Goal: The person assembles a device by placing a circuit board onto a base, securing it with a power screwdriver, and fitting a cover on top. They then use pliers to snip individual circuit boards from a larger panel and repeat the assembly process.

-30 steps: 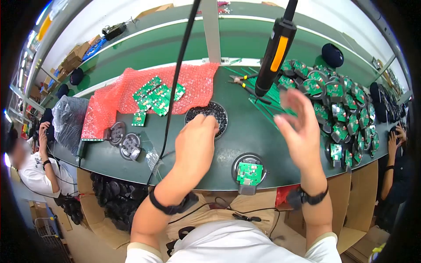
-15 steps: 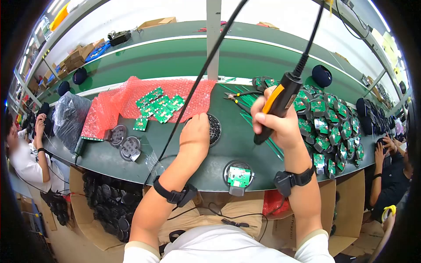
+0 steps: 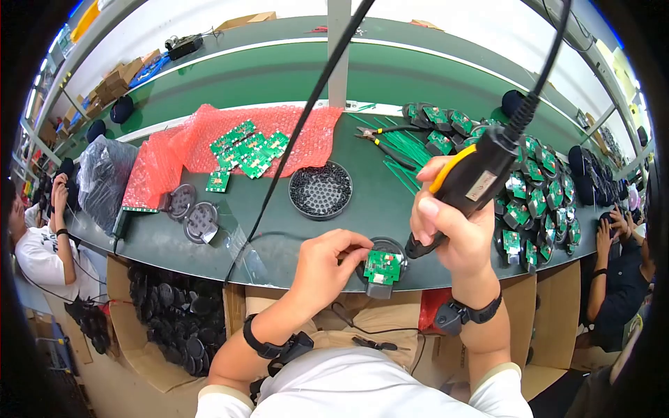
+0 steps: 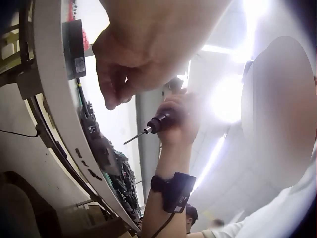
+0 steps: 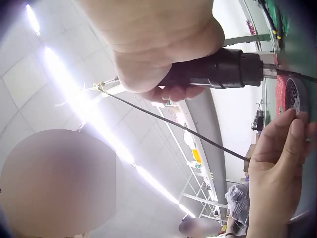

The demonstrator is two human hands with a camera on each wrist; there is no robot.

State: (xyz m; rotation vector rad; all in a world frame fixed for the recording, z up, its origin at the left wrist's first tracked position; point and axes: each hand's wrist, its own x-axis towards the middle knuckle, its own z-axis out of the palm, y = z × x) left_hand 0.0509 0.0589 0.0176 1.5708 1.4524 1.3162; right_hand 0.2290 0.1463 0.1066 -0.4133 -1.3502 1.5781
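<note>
My right hand (image 3: 463, 240) grips a black and orange electric screwdriver (image 3: 481, 174), tip down beside the round black housing (image 3: 401, 252); its thin bit (image 4: 134, 139) shows in the left wrist view. On the housing lies a green circuit board (image 3: 383, 265), a grey block (image 3: 378, 290) at its near edge. My left hand (image 3: 324, 268) pinches thumb against forefinger right at the board's left edge. Between these fingertips is what seems a small screw, mostly hidden. Small black screws (image 3: 303, 182) lie in a round black dish (image 3: 322, 215) behind.
Housings with boards (image 3: 536, 198) are piled at the right, near cutters (image 3: 380, 132) and green strips (image 3: 404, 150). Loose boards (image 3: 254, 153) lie on red bubble wrap (image 3: 313, 139). Two round housings (image 3: 202, 221) sit at left; a cable (image 3: 306, 111) hangs across the bench.
My right hand took hold of the hanging screwdriver and brought it down toward the board. My left hand left the screw dish and came to the board's left edge.
</note>
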